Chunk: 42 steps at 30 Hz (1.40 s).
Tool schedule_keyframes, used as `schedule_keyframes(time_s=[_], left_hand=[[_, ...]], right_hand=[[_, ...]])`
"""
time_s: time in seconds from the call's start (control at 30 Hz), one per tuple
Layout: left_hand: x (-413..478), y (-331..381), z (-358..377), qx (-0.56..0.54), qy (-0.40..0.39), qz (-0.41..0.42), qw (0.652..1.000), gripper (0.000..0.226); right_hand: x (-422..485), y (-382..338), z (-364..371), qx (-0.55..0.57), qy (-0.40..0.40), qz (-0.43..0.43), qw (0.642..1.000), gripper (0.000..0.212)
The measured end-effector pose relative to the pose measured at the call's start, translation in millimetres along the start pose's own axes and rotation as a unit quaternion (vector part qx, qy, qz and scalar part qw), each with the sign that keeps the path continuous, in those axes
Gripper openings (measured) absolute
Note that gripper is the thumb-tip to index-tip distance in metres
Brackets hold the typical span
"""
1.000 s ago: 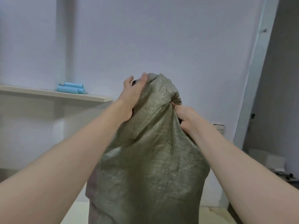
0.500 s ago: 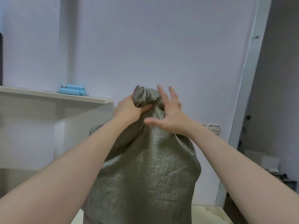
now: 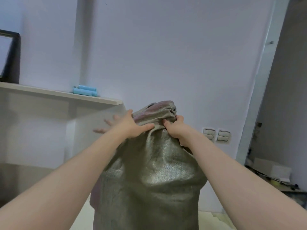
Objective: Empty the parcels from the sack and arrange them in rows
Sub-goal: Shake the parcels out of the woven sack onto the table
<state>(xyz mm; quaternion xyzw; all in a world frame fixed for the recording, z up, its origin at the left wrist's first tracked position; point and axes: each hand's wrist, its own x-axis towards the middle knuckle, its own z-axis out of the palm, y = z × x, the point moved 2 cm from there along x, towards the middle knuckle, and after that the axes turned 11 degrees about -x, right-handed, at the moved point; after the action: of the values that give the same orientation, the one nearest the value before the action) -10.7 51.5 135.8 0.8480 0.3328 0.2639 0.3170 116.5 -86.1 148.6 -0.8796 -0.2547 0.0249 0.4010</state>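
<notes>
**Two hands swap their hold on the bunched top of a woven sack**

Half a second ago the left hand gripped the gathered top of the sack and the right hand was spread open. Now the roles are swapped. The right hand (image 3: 174,128) has its fingers curled tightly into the bunched neck of the sack (image 3: 149,180). The left hand (image 3: 127,127) is open, with its fingers fanned out and blurred to the left of the sack and its thumb lying flat against the fabric.

The sack stands upright directly in front of the person, in the middle of the view. It is coarse woven plastic, grey-green with a dull sheen. The top is creased into folds and the body below bulges.

The sack rests on a pale cream surface (image 3: 216,219). Behind it is a plain lilac-white wall (image 3: 166,55). To its left, a light wooden shelf (image 3: 58,94) carries pale blue tubes (image 3: 85,91) lying on their sides and, farther left, a black frame (image 3: 11,55) that was out of view before. To the sack's right are two wall switches (image 3: 216,134) and a white door frame (image 3: 265,80).
</notes>
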Motion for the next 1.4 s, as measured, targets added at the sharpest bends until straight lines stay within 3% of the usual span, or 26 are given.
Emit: schedule_keyframes(time_s=[0.07, 0.2, 0.3, 0.4, 0.53, 0.77, 0.83, 0.9, 1.03, 1.1, 1.17, 1.23, 1.33, 1.4], left_hand=[[1.2, -16.2, 3.7, -0.035, -0.040, -0.026, 0.998, 0.145], [-11.6, -13.6, 2.3, -0.081, 0.052, 0.003, 0.995, 0.070], [-9.9, -16.5, 0.3, -0.222, 0.114, 0.044, 0.967, 0.041], [-5.2, -11.8, -1.6, -0.305, 0.141, 0.081, 0.938, 0.034], [2.9, 14.8, -7.3, -0.414, 0.142, 0.141, 0.888, 0.012], [24.5, 57.3, -6.9, -0.508, 0.135, 0.248, 0.814, 0.017], [32.0, 61.5, -2.7, -0.494, 0.137, 0.237, 0.825, 0.013], [37.1, 59.7, 2.2, -0.460, 0.148, 0.220, 0.847, 0.017], [34.3, 46.4, 11.8, -0.372, 0.129, 0.231, 0.890, 0.098], [24.3, 46.2, 15.2, -0.257, 0.115, 0.262, 0.923, 0.109], [20.1, 46.8, 19.1, -0.142, 0.082, 0.277, 0.947, 0.106], [21.1, 43.4, 18.7, -0.095, 0.049, 0.264, 0.959, 0.102], [19.3, 40.8, 12.0, -0.040, 0.072, 0.238, 0.968, 0.081], [17.1, 41.3, 8.2, -0.003, 0.098, 0.217, 0.971, 0.062]], right_hand=[[2.5, 1.8, 6.9, 0.017, -0.009, 0.029, 0.999, 0.072], [4.8, 3.4, 18.5, 0.115, 0.071, 0.011, 0.991, 0.043], [8.7, -0.9, 20.8, 0.189, 0.107, -0.034, 0.976, 0.025], [11.2, -16.8, 11.5, 0.269, 0.106, -0.068, 0.955, 0.011], [12.7, -34.1, -8.3, 0.375, 0.101, -0.114, 0.915, 0.019], [24.2, -57.7, -52.3, 0.470, 0.126, -0.251, 0.837, 0.018], [26.9, -54.9, -55.7, 0.467, 0.141, -0.260, 0.834, 0.018], [31.0, -45.6, -50.4, 0.433, 0.145, -0.218, 0.862, 0.018], [34.8, -21.1, -29.2, 0.336, 0.083, -0.061, 0.936, 0.019], [30.5, -16.5, -21.6, 0.297, 0.038, -0.017, 0.954, 0.022], [22.8, -17.3, -20.4, 0.244, 0.004, -0.010, 0.970, 0.023], [16.9, -16.8, -23.3, 0.182, -0.002, -0.014, 0.983, 0.026], [5.9, -14.9, -25.6, 0.111, -0.008, -0.042, 0.993, 0.032], [-0.4, -9.1, -25.4, 0.040, -0.005, -0.072, 0.997, 0.066]])
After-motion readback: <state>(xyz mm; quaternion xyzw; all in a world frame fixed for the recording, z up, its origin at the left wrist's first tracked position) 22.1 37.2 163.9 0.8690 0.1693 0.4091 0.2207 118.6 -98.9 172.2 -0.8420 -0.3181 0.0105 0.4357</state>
